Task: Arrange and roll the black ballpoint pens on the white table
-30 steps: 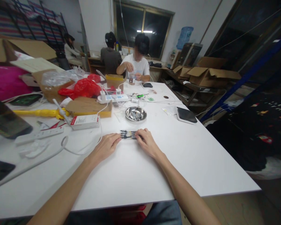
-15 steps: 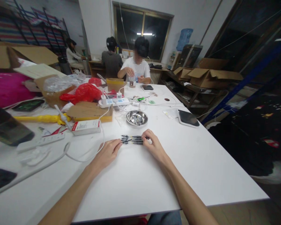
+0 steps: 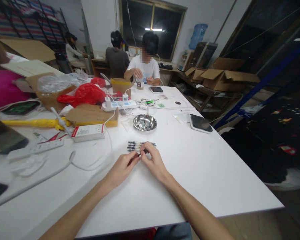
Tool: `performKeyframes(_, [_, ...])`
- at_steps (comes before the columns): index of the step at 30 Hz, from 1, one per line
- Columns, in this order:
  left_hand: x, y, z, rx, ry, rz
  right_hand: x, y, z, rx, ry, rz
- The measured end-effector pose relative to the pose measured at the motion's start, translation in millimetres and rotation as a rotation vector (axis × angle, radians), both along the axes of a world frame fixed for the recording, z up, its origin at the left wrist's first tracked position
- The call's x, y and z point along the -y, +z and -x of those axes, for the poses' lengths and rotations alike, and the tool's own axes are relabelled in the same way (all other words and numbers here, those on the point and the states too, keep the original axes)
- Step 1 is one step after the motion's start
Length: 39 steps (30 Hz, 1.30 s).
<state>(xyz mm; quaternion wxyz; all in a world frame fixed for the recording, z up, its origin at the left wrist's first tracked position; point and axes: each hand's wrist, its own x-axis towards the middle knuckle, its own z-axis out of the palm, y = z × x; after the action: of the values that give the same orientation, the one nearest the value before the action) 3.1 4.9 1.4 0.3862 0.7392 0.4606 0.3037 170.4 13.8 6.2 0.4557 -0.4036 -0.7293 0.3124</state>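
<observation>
Several dark pens (image 3: pixel 137 145) lie side by side on the white table (image 3: pixel 190 173), just beyond my fingers. My left hand (image 3: pixel 122 168) and my right hand (image 3: pixel 152 161) meet over the nearest one. Both pinch a single pen (image 3: pixel 139 154) between their fingertips, lifted slightly toward me. Most of that pen is hidden by my fingers.
A metal bowl (image 3: pixel 145 122) with small parts stands behind the pens. Left are a white box (image 3: pixel 88 132), a cardboard box (image 3: pixel 92 115), power strips (image 3: pixel 118 105), cables and a red bag (image 3: pixel 88 93). A dark tablet (image 3: pixel 200 122) lies right. A person (image 3: pixel 143 65) works at the far end.
My hands have left the two ends of the pen row and come together toward me, picking one pen out of the row.
</observation>
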Motion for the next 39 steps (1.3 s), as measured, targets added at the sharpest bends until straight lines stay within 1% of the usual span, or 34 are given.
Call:
performKeyframes(4, [1,1.4,0,0.019,-0.043,0.026,-7,1.5,-9,-0.004,-0.065,0.006])
performKeyframes(6, [0,3.2,4,0.025,-0.048,0.006,-13,6.9,-18,-0.047,-0.142,-0.001])
performKeyframes(8, [-1,4.7,8,0.042,0.004,0.003,-17,14.5,-28,-0.109,-0.221,-0.009])
performKeyframes(9, [-2,5.2,9,0.054,0.043,0.014,-17,18.6,-32,-0.119,-0.220,0.000])
performKeyframes(10, [-2,5.4,10,0.064,0.081,0.029,-17,22.3,-35,-0.108,-0.184,0.020])
performKeyframes(11, [-2,5.5,10,0.072,0.114,0.040,-15,25.2,-36,-0.069,-0.113,0.050])
performKeyframes(13, [-2,5.6,10,0.052,0.161,0.027,-10,27.8,-35,0.062,0.086,0.103])
performKeyframes(15, [-1,5.8,9,-0.083,0.192,-0.021,-3,25.5,-29,0.226,0.247,0.107])
performKeyframes(17, [0,5.9,8,-0.317,0.203,-0.063,3,19.9,-21,0.402,0.330,0.075])
performKeyframes(20, [3,4.8,5,-0.646,0.196,-0.102,8,12.2,-15,0.618,0.358,0.049])
performKeyframes(22, [5,3.2,3,-0.774,0.195,-0.121,9,10.5,-13,0.693,0.362,0.051])
performKeyframes(24, [7,1.8,1,-0.846,0.203,-0.137,9,11.1,-14,0.717,0.361,0.046])
performKeyframes(28, [9,1.6,-2,-0.874,0.214,-0.127,8,11.5,-16,0.682,0.359,0.012])
performKeyframes(33, [9,4.7,-3,-0.861,0.221,-0.102,6,6.1,-17,0.692,0.266,-0.106])
performKeyframes(36, [9,5.3,-3,-0.849,0.207,-0.101,4,4.2,-17,0.701,0.300,-0.197])
performKeyframes(39, [9,4.1,-2,-0.806,0.191,-0.090,2,2.6,-17,0.691,0.356,-0.245])
